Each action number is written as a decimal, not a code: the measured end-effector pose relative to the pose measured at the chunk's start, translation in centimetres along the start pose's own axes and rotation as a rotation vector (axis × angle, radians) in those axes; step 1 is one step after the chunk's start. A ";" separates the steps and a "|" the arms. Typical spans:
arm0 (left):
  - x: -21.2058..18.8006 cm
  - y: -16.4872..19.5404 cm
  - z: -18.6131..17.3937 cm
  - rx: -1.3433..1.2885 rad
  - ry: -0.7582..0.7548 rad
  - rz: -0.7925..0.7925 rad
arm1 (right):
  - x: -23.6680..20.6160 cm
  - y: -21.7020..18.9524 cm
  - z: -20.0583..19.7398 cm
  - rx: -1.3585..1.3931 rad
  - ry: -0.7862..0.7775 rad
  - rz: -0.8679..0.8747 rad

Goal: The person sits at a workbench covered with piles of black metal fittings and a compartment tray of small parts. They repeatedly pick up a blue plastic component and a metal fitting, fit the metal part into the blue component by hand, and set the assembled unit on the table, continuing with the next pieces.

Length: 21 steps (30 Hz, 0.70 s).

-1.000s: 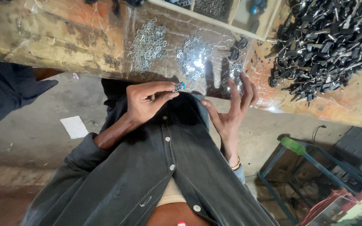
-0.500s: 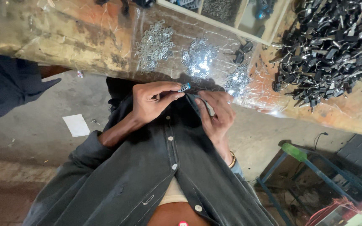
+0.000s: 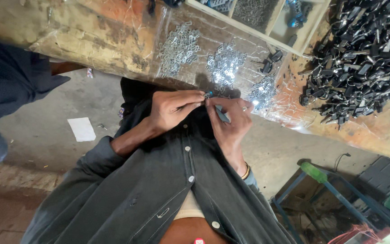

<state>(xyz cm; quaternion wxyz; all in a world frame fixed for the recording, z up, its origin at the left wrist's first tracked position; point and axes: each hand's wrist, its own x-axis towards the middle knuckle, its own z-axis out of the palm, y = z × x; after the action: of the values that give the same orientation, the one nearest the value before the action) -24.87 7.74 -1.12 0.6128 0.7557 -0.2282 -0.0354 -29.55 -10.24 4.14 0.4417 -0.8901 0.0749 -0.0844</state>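
Note:
Both my hands meet in front of my chest, just below the edge of the workbench (image 3: 91, 45). My left hand (image 3: 172, 110) pinches a small metal part with a blue tip (image 3: 209, 94) between thumb and fingers. My right hand (image 3: 231, 122) touches the same part with its fingertips and also holds a thin grey-blue strip (image 3: 222, 115) that runs down across its palm. The part is too small to make out further. My dark grey button shirt (image 3: 159, 190) fills the lower part of the view.
On the bench, under clear plastic, lie heaps of small silver metal pieces (image 3: 179, 47), and a big heap of black parts (image 3: 362, 63) at right. A wooden compartment tray (image 3: 267, 13) sits behind. Another person's dark sleeve (image 3: 10, 77) is at left. White paper (image 3: 81, 129) and a blue metal frame (image 3: 330, 190) are on the floor.
My right hand, which had its fingers spread open beside the left, has closed in and now meets the left hand on the small part. The left hand has stayed in place.

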 end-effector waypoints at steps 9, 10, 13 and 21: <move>0.1 0.0 0.0 -0.158 0.064 -0.137 | 0.6 -0.2 -2.6 -0.503 0.085 -0.218; 0.1 0.0 0.0 -0.169 0.065 -0.144 | 0.3 0.1 -2.7 -0.490 0.073 -0.233; -0.1 0.0 0.1 -0.187 0.073 -0.173 | -0.5 1.2 -3.0 -0.379 -0.057 -0.305; -0.2 0.0 0.3 -0.143 0.083 -0.197 | -1.3 1.0 -0.4 -0.032 0.056 -0.073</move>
<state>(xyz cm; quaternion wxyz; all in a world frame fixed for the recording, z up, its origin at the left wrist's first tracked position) -25.15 7.55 -1.28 0.6675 0.7297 -0.1243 -0.0803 -30.92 -10.87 3.44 0.4217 -0.8965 0.0558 -0.1240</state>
